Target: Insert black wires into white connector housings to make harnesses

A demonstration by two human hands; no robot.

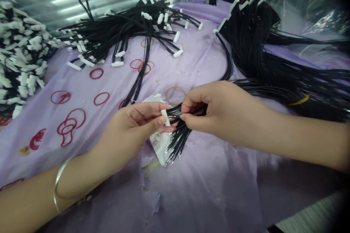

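My left hand (pixel 142 122) pinches a small white connector housing (pixel 165 117) between thumb and fingers. Black wires run from the housing's right side towards my right hand (pixel 210 107), whose thumb and forefinger are closed on a black wire close to the connector. Below the fingers, a bundle of loose black wires (pixel 179 142) fans out with bare metal terminals at the ends. A crumpled white scrap (pixel 160 145) lies under the bundle. Which single wire the right fingertips hold is partly hidden.
Purple cloth (pixel 218 185) covers the table. Red rubber bands (pixel 67 127) are scattered at left. Black cables with white connectors (pixel 131 25) pile up at the back; a white connector heap (pixel 24 54) is far left. More black wires (pixel 254 43) lie at right, near clear plastic (pixel 308 11).
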